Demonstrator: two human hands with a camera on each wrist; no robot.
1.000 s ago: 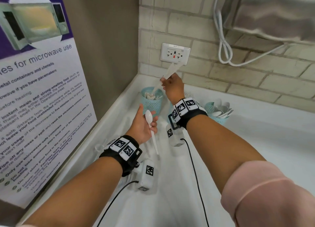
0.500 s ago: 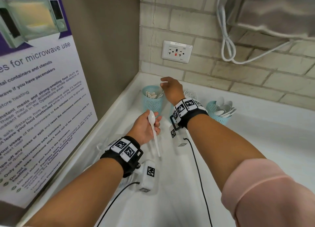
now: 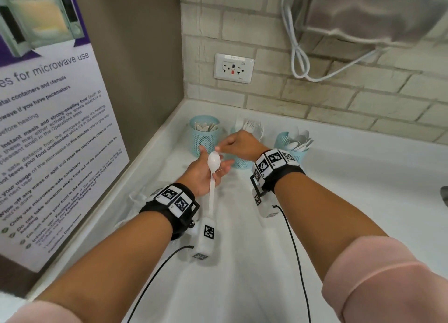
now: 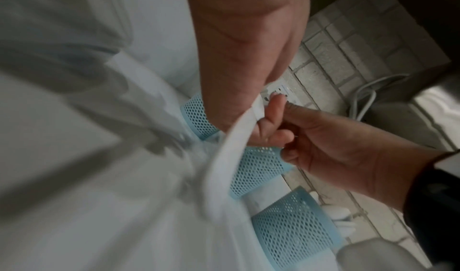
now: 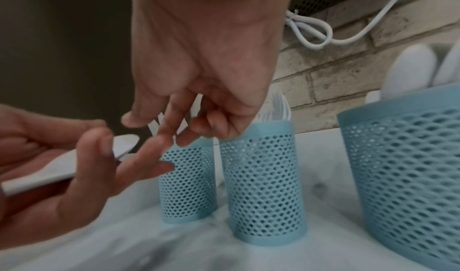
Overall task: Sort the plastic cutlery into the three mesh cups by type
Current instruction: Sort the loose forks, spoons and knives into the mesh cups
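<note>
Head view first: the left hand [image 3: 206, 174] has a white plastic spoon [image 3: 213, 162] held across its palm, bowl up toward the fingertips, handle trailing back toward the wrist, fingers curled loosely around the stem. Right hand [image 3: 242, 144] sits just above and beside it, thumb and forefinger drawn toward each other right at the tip of the spoon's bowl; whether they actually touch the spoon, I cannot tell. Nothing is held in that right hand, its fingers hanging loosely curled in the right wrist view.

Behind the hands, three blue mesh cups stand in a row on the white desk [image 3: 363, 201] near the brick wall. Left cup [image 3: 204, 136] holds flat white handles, possibly knives. Middle cup [image 3: 238, 161], partly hidden by the right hand, carries forks [image 3: 253, 127] with tines up. Right cup [image 3: 291, 148] is full of spoons [image 3: 300, 140], bowls up.

Left wrist view shows the spoon's handle [image 4: 224, 157] curving past the palm, blurred.
</note>
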